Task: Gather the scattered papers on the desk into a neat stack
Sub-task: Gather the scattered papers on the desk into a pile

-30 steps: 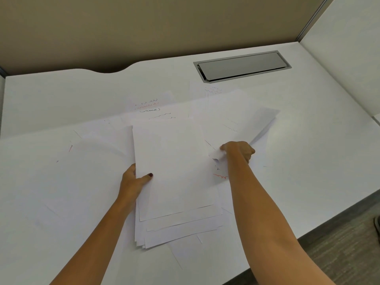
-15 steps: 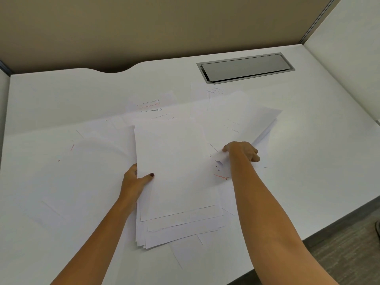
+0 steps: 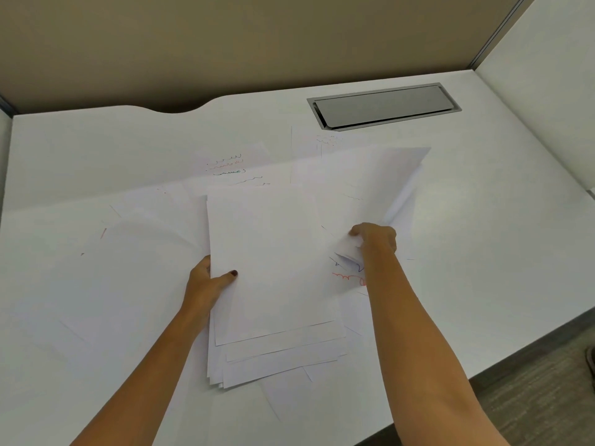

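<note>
**On the white bench, both hands full of paper**

Near the middle of the bench (image 3: 483, 220), the left hand (image 3: 206, 281) grips the left edge of a rough stack of papers (image 3: 273, 268), with the thumb curled over the top sheet and the fingers hidden beneath. The lower edges of the stack are fanned out and uneven. Just to its right, the right hand (image 3: 375, 238) pinches the near corner of a loose sheet (image 3: 380, 178). That corner is crumpled in the fingers, and the sheet's far end lifts off the surface and bows upward.

More papers lie flat around the stack. A scribbled sheet (image 3: 235, 165) with coloured pen lines sits behind it, pale sheets (image 3: 128, 268) spread out to the left, and a page with a red squiggle (image 3: 349, 278) shows beside the right forearm.

At the back right, a grey cable hatch (image 3: 383, 106) is set into the bench top. A tan partition (image 3: 257, 43) stands behind the bench, and a strip of floor (image 3: 547, 397) shows at the lower right.
</note>
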The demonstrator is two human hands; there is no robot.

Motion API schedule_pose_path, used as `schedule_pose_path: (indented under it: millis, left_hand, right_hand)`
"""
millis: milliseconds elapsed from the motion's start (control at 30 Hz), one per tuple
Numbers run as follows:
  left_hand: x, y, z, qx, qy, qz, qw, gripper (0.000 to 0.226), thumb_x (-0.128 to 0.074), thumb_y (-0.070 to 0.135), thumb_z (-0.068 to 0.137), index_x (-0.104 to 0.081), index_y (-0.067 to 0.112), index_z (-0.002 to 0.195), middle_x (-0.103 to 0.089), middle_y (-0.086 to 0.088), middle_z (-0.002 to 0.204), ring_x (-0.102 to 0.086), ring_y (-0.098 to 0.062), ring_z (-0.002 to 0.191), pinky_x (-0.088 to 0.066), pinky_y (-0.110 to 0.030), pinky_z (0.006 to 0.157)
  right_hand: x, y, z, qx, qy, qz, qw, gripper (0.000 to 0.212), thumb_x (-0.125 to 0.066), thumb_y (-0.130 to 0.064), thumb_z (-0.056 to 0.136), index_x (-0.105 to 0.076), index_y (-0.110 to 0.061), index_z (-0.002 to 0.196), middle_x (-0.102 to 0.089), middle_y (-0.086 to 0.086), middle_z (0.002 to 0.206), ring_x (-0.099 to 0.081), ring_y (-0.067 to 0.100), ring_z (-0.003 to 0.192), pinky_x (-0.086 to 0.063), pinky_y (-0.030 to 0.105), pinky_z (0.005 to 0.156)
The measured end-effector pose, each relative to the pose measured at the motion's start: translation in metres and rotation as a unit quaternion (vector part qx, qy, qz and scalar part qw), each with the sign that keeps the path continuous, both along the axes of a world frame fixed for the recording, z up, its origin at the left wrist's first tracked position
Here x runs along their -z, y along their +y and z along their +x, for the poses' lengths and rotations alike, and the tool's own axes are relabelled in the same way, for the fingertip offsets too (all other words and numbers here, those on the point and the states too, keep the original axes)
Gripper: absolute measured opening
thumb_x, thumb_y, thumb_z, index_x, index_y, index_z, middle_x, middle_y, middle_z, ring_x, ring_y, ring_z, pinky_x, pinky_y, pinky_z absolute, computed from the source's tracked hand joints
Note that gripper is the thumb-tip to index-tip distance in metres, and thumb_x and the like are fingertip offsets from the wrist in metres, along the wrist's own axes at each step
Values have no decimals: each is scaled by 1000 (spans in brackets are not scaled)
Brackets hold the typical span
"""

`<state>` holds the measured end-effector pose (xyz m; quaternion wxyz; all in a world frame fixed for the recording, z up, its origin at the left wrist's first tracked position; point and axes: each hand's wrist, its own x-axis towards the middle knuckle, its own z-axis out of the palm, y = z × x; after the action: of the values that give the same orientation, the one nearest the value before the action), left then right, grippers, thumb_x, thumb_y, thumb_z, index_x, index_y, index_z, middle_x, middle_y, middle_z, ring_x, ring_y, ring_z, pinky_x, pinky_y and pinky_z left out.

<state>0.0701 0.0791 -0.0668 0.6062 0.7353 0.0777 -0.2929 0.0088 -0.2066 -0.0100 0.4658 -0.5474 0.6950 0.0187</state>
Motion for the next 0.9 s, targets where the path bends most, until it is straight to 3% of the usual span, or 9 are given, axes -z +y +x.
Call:
schedule_pose_path:
  millis: [67,167,267,367,467,533,700,767,900]
  left_hand:
    - [-1,-1,-1,-1,-2,0,1000,40,-67,4,84,-56,11,122,-63,-3,110,-60,-22,101,-48,-34,90]
    - [-1,-1,-1,-1,-3,0,1000,40,-67,4,84,-55,11,122,-62,-3,110,-59,-22,100,-47,-33,89]
    - [-1,-1,-1,-1,-3,4,1000,42,-67,4,84,-55,10,124,-61,-3,112,-59,-23,102,-47,-33,91]
    - [-1,-1,-1,0,-2,1,1000,43,-67,4,84,-55,10,124,-61,-3,112,-59,-22,102,-46,-32,91]
    - [-2,-1,-1,0,-2,-1,1000,42,-67,4,84,-55,9,124,-61,-4,112,-59,-22,101,-47,-32,89]
    - [-3,-1,-1,2,-1,1,1000,43,-67,4,84,-54,9,125,-61,-4,113,-59,-23,101,-47,-33,90]
    - [-3,-1,0,9,-9,4,1000,46,-67,4,84,-52,9,127,-60,-4,114,-58,-23,103,-47,-35,91]
    - [-4,-2,0,16,-9,2,1000,46,-66,4,85,-51,9,128,-60,-4,115,-58,-24,103,-47,-36,92]
    - [-6,-5,1,23,3,-5,1000,45,-66,4,85,-53,12,127,-62,-5,117,-60,-25,106,-49,-41,97]
  right_hand:
    - [-6,3,-2,-6,-15,19,1000,58,-72,-28,72,-53,-5,122,-56,17,118,-54,34,113,-45,38,86]
    - [-4,-3,-2,-24,-62,9,998,68,-67,-33,80,-40,-6,135,-51,15,133,-48,34,123,-41,42,100]
    - [-11,-11,9,40,-81,50,995,83,-78,-28,76,-25,-4,136,-54,12,122,-50,25,98,-44,33,80]
    - [-2,-10,11,72,-113,47,990,71,-80,-15,70,-43,-3,129,-58,14,110,-51,29,81,-44,32,69]
    - [3,-2,6,35,-106,-36,993,43,-70,-9,81,-53,0,120,-54,9,101,-56,32,88,-50,34,73]
    - [7,-2,3,2,-101,-132,986,32,-64,-6,84,-58,3,115,-64,9,109,-60,31,93,-52,34,78]
    - [-6,-2,-7,31,-177,-274,945,31,-56,1,89,-59,-7,118,-62,13,121,-62,33,106,-53,38,90]
    - [-13,-10,-15,75,-249,-252,932,31,-57,2,87,-60,-13,114,-63,10,116,-62,31,103,-57,45,84]
    - [-19,-13,-42,101,-420,-32,901,45,-61,1,89,-53,-11,132,-65,5,120,-64,24,104,-58,37,79]
